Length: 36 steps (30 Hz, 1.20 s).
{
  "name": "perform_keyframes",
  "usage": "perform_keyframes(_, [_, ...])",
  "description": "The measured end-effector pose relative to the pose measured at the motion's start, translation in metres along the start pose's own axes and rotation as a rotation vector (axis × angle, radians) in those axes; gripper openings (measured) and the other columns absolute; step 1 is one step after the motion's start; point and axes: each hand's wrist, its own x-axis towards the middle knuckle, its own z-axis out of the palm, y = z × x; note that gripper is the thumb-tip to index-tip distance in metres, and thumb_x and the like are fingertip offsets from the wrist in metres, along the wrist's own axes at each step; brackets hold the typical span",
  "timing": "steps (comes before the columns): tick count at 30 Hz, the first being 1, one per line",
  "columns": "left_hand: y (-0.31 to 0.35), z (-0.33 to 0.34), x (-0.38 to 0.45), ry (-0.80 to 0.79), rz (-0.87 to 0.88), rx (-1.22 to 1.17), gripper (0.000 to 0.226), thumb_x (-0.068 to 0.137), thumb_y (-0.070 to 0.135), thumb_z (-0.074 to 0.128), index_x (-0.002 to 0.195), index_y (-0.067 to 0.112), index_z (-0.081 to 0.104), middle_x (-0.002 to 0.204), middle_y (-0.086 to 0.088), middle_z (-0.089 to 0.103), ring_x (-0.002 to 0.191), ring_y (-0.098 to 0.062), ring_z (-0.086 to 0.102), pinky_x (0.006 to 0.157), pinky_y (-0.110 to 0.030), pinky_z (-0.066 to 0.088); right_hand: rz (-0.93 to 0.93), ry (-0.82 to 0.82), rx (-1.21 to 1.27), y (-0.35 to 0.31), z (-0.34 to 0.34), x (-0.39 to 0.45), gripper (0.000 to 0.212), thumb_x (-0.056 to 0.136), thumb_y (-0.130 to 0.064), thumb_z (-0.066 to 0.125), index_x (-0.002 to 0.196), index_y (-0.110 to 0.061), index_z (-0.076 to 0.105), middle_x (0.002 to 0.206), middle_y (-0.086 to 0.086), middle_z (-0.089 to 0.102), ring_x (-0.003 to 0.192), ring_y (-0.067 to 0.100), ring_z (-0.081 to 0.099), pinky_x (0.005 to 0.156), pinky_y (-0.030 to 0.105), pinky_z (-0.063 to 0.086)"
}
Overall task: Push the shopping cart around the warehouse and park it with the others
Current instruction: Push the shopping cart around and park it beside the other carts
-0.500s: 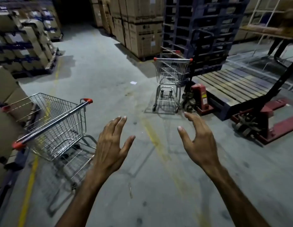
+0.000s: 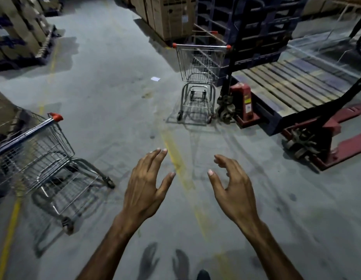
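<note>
Shopping cart (image 2: 199,77) stands straight ahead of you, well apart from your hands, on the grey floor (image 2: 115,118). You have only the head view, so all of this comes from it. The cart's handle bar (image 2: 200,46) has red caps at both ends. The bar runs side to side across your path, and it faces you. The basket points away from you, toward the stacked boxes (image 2: 169,17).

Your left hand (image 2: 145,186) and your right hand (image 2: 234,190) are both up in front of you. The fingers of each are spread and a little bent, and they hold nothing. They are side by side, near each other, with the yellow floor line (image 2: 179,164) between them. The cart sits a bit to the right of that line, so your right hand looks a little nearer to it.

Just right of the cart is a red pallet jack (image 2: 244,104), nearly touching it, under a wooden pallet (image 2: 286,85). A second cart (image 2: 40,154) sits off to your left, tilted at an angle.

I think the next move is to walk forward and put one hand on each half of the bar. Watch the jack beside the wheels.
</note>
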Motion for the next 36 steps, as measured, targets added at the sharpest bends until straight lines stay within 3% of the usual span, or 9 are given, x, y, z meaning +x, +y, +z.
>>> perform_keyframes(6, [0.000, 0.029, 0.051, 0.030, -0.095, -0.004, 0.065, 0.109, 0.059, 0.047, 0.163, 0.022, 0.047, 0.163, 0.000, 0.051, 0.152, -0.022, 0.044, 0.121, -0.042, 0.038, 0.012, -0.106, 0.012, 0.036, 0.006, 0.067, 0.040, 0.104, -0.037, 0.067, 0.142, -0.024, 0.062, 0.132, -0.011, 0.067, 0.123, 0.010, 0.064, 0.098, 0.043, 0.059])
perform_keyframes(9, [-0.019, 0.047, 0.084, 0.045, -0.138, -0.017, 0.064, 0.108, 0.057, 0.050, 0.163, 0.023, 0.047, 0.162, 0.001, 0.052, 0.151, -0.022, 0.045, 0.122, -0.042, 0.039, 0.028, -0.127, 0.019, 0.051, 0.021, 0.110, 0.040, 0.104, -0.035, 0.068, 0.142, -0.025, 0.062, 0.131, -0.012, 0.067, 0.123, 0.009, 0.064, 0.097, 0.043, 0.059])
perform_keyframes(14, [-0.060, 0.080, 0.158, 0.065, -0.173, -0.052, 0.063, 0.109, 0.056, 0.049, 0.162, 0.024, 0.047, 0.161, 0.004, 0.051, 0.151, -0.018, 0.044, 0.122, -0.031, 0.033, 0.056, -0.137, 0.007, 0.077, 0.056, 0.190, 0.040, 0.105, -0.039, 0.066, 0.143, -0.026, 0.062, 0.130, -0.013, 0.066, 0.122, 0.007, 0.063, 0.098, 0.041, 0.059])
perform_keyframes(24, [-0.146, 0.117, 0.377, 0.055, -0.136, -0.110, 0.061, 0.108, 0.050, 0.055, 0.159, 0.016, 0.051, 0.157, -0.005, 0.056, 0.144, -0.030, 0.051, 0.116, -0.053, 0.046, 0.162, -0.045, -0.018, 0.094, 0.126, 0.394, 0.038, 0.104, -0.032, 0.068, 0.141, -0.024, 0.062, 0.129, -0.009, 0.068, 0.118, 0.012, 0.065, 0.093, 0.049, 0.059])
perform_keyframes(32, [-0.173, 0.147, 0.537, -0.006, -0.028, -0.132, 0.063, 0.108, 0.054, 0.051, 0.160, 0.019, 0.049, 0.157, -0.005, 0.056, 0.144, -0.029, 0.049, 0.117, -0.052, 0.045, 0.203, 0.039, -0.013, 0.117, 0.156, 0.533, 0.037, 0.104, -0.030, 0.069, 0.140, -0.026, 0.062, 0.130, -0.008, 0.069, 0.118, 0.010, 0.065, 0.094, 0.045, 0.058])
perform_keyframes(36, [-0.192, 0.178, 0.599, -0.026, -0.031, -0.124, 0.062, 0.108, 0.052, 0.053, 0.160, 0.018, 0.050, 0.157, -0.003, 0.056, 0.144, -0.026, 0.048, 0.119, -0.049, 0.044, 0.222, 0.032, -0.033, 0.151, 0.178, 0.599, 0.039, 0.104, -0.031, 0.069, 0.141, -0.025, 0.062, 0.129, -0.007, 0.068, 0.119, 0.013, 0.065, 0.094, 0.049, 0.059])
